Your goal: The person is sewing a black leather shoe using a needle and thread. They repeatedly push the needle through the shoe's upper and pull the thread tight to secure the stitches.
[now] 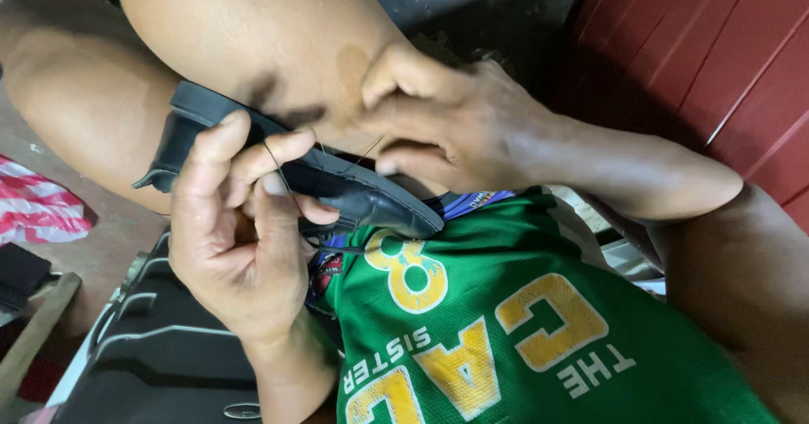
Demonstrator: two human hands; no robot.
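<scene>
Mid-stitch: left hand (pixel 240 238) pinches thin dark thread (pixel 282 179); right hand (pixel 455 125) fingers clamp the black leather shoe (pixel 337 184) — seam seemingly unfinished.

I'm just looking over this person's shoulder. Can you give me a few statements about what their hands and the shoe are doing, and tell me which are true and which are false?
1. The shoe is black. True.
2. The left hand pinches a thin dark thread near the shoe. True.
3. The right hand rests flat on the floor, away from the shoe. False: it is up at the shoe, fingers bent against it by the knee.
4. The shoe lies on a table. False: it is held up between the hands, against the leg.
5. The person wears a green jersey with yellow lettering. True.
</scene>
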